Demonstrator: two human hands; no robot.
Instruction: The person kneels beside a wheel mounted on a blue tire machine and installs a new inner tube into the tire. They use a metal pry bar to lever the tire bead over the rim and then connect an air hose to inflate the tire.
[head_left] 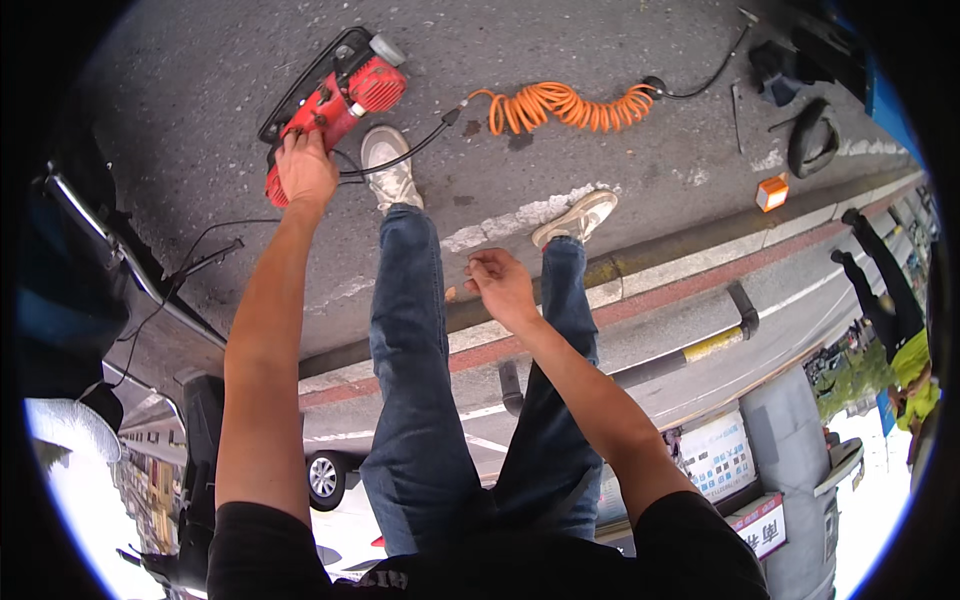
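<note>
Up at the left, a red portable air compressor (378,88) with a black frame lies on the asphalt beside my left shoe. My left hand (306,168) is on its near end, fingers bent over the red casing. An orange coiled air hose (560,104) stretches to the right across the ground, joined to a black hose (428,142) on the compressor side. My right hand (500,288) hovers between my legs, away from the compressor. Its thumb and fingers are curled together, and anything pinched between them is too small to make out.
A small orange box (772,193) stands near the kerb on the right, close to a dark rubber piece (813,138) and a thin rod (737,118). At left, metal tubing (118,248) and a thin cable are nearby. A person in a yellow-green top (912,385) is at far right.
</note>
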